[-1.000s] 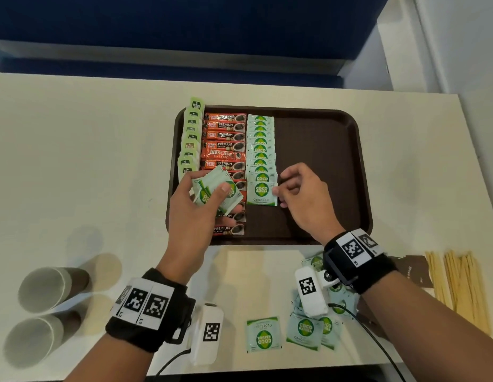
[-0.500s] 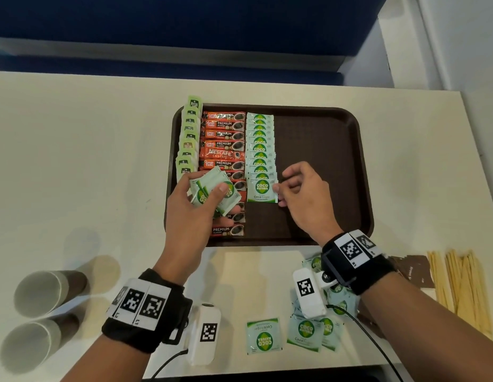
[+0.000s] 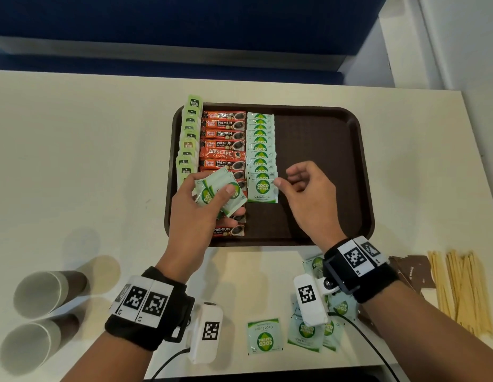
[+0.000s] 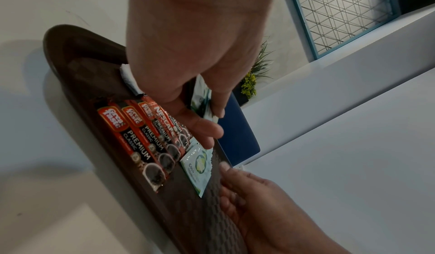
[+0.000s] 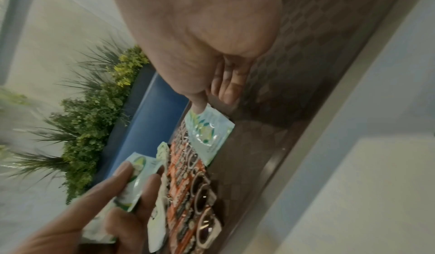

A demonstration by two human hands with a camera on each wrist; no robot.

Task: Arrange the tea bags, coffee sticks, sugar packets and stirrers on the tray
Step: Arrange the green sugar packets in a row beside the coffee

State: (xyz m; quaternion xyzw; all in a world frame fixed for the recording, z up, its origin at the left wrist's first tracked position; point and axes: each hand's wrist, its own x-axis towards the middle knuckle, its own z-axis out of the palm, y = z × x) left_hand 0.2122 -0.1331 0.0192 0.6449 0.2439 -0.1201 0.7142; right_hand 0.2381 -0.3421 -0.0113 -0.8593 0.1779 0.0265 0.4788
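Observation:
On the brown tray [image 3: 322, 166] lie three columns: green tea bags [image 3: 189, 139], red coffee sticks [image 3: 223, 144] and pale green sugar packets [image 3: 260, 150]. My left hand [image 3: 231, 201] grips a small stack of sugar packets [image 3: 212, 188] over the coffee sticks, thumb on top. My right hand [image 3: 285, 179] hovers beside the front sugar packet [image 3: 262, 190] of the column. Its thumb tip touches that packet's right edge [image 5: 200, 107] and its fingers are loosely curled, holding nothing. Wooden stirrers [image 3: 460, 288] lie on the table at the right.
Several loose sugar packets [image 3: 264, 337] lie on the table near its front edge, partly under my right wrist. Two paper cups [image 3: 41, 293] lie on their sides at the front left. Brown paper sachets [image 3: 410, 268] sit beside the stirrers.
My right hand has eased back from the front sugar packet, leaving only the thumb at its edge. My left hand still holds its stack in the same place.

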